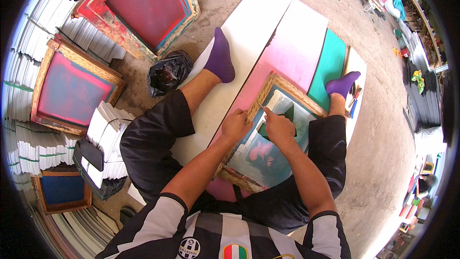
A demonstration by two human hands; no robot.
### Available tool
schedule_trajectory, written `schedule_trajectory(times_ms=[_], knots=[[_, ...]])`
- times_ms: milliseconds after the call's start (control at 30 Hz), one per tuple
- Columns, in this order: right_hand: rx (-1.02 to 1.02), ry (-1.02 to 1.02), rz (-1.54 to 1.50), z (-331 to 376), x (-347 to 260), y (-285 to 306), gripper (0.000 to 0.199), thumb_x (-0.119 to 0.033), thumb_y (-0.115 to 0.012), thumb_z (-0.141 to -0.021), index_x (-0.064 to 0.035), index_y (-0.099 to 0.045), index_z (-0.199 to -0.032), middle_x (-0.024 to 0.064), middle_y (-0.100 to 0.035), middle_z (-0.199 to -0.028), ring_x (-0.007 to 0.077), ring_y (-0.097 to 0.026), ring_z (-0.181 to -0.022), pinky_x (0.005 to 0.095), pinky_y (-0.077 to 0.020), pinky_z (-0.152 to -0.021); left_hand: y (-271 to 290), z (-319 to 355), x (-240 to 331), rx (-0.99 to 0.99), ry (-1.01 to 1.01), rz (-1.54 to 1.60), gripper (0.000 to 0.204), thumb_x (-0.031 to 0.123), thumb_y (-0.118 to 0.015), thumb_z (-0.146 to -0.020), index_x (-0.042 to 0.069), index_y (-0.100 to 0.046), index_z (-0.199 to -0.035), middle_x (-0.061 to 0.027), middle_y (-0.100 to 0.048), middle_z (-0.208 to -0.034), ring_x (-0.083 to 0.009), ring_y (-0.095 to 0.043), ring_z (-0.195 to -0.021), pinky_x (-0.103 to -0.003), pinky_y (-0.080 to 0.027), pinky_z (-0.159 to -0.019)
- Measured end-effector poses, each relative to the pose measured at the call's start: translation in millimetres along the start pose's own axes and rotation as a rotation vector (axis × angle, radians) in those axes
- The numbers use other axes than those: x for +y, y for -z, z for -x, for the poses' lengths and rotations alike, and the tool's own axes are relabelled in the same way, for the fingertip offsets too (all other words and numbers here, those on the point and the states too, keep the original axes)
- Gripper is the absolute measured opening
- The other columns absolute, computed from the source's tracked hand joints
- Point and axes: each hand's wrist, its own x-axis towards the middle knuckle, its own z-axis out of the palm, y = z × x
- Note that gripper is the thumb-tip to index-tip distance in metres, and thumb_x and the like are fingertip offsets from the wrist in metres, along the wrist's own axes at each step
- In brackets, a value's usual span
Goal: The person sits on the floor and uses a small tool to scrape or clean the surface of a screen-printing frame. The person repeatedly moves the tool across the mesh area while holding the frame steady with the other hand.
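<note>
A wooden-framed printing screen (pixel 262 100) lies tilted between my legs, over a pink panel. Its pale mesh carries a pink leaf-like figure (pixel 261 149), with dark green shapes (pixel 289 113) near the far side. My left hand (pixel 235 123) is closed on the left rail of the frame. Over the mesh, my right hand (pixel 280 127) has its index finger stretched toward the far left corner, touching a pale strip along the inner edge. The other fingers of that hand are curled, and nothing shows in them.
White (pixel 249 24), pink (pixel 302 43) and green (pixel 329 60) panels lie under my legs. Other framed screens (pixel 76 86) stand at the left beside stacked white sheets (pixel 110 136). A black plastic bag (pixel 168 73) sits near my left knee. Small tools (pixel 353 101) lie by my right foot.
</note>
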Motion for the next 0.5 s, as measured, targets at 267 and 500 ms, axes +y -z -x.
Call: schedule_trajectory(times_ms=[267,500], knots=[[-0.017,0.005,0.002,0.2,0.9,0.7,0.042,-0.030,-0.048,-0.105,-0.0250,-0.054,-0.146,0.0220,-0.075,-0.095,0.0419,-0.074,-0.089,0.0573,-0.0573,-0.076,1.4,-0.2,2.2,0.002,0.009,-0.019,0.040,0.034,-0.076,-0.083,0.003,-0.071,-0.109,-0.0153,-0.067,-0.102,-0.0361,-0.068,-0.092,-0.047,-0.055,-0.081],[-0.021,0.037,0.048,-3.6,2.0,-0.9,0.046,-0.027,-0.051,-0.102,-0.0226,-0.053,-0.147,0.0212,-0.075,-0.098,0.0413,-0.074,-0.090,0.0560,-0.0582,-0.076,2.0,-0.3,2.2,-0.011,0.008,-0.011,0.039,0.033,-0.076,-0.082,0.002,-0.072,-0.107,-0.0159,-0.067,-0.102,-0.0360,-0.068,-0.093,-0.047,-0.055,-0.083]])
